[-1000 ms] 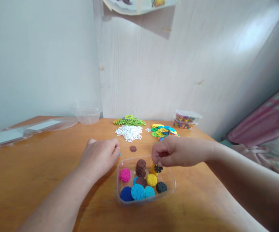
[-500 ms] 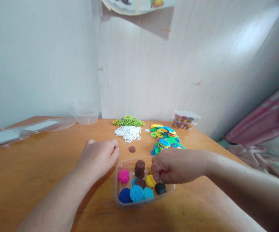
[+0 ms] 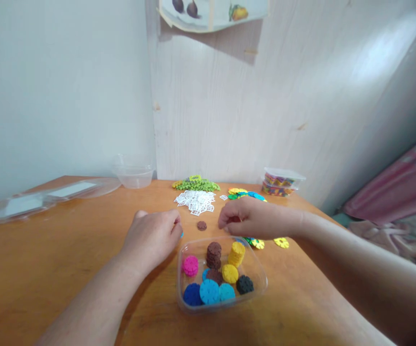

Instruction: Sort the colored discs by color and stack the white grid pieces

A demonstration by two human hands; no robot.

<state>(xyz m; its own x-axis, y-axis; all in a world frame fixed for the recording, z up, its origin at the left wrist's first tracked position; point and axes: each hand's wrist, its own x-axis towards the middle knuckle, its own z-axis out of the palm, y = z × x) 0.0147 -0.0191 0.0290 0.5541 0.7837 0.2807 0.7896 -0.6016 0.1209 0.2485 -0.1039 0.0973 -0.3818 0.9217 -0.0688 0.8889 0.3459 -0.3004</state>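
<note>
A clear plastic container point(image 3: 261, 287) holds notched plastic discs sorted by colour: a pink stack point(image 3: 191, 265), brown discs point(image 3: 214, 253), yellow discs point(image 3: 236, 254), black discs point(image 3: 245, 284), and dark and light blue discs point(image 3: 209, 291). My left hand point(image 3: 155, 235) rests on the table by the container's back left corner, closed, with a bit of blue disc point(image 3: 182, 234) showing at its fingertips. Beyond the container's back rim, my right hand point(image 3: 242, 218) hovers at the mixed disc pile point(image 3: 246, 194) with fingers curled together; what they hold, if anything, is hidden. A single brown disc point(image 3: 202, 225) lies between the hands.
White lattice pieces point(image 3: 196, 201) and green pieces point(image 3: 197, 184) lie in heaps at the back. A clear bowl point(image 3: 134, 175) and flat lids point(image 3: 72, 189) are at the left. Lidded boxes point(image 3: 283, 180) stand back right. A yellow disc point(image 3: 282, 242) lies beside my right forearm.
My right hand has moved from above the yellow discs in the container to the mixed pile behind it. The yellow stack now shows. My left hand stays in place; the view has shifted slightly.
</note>
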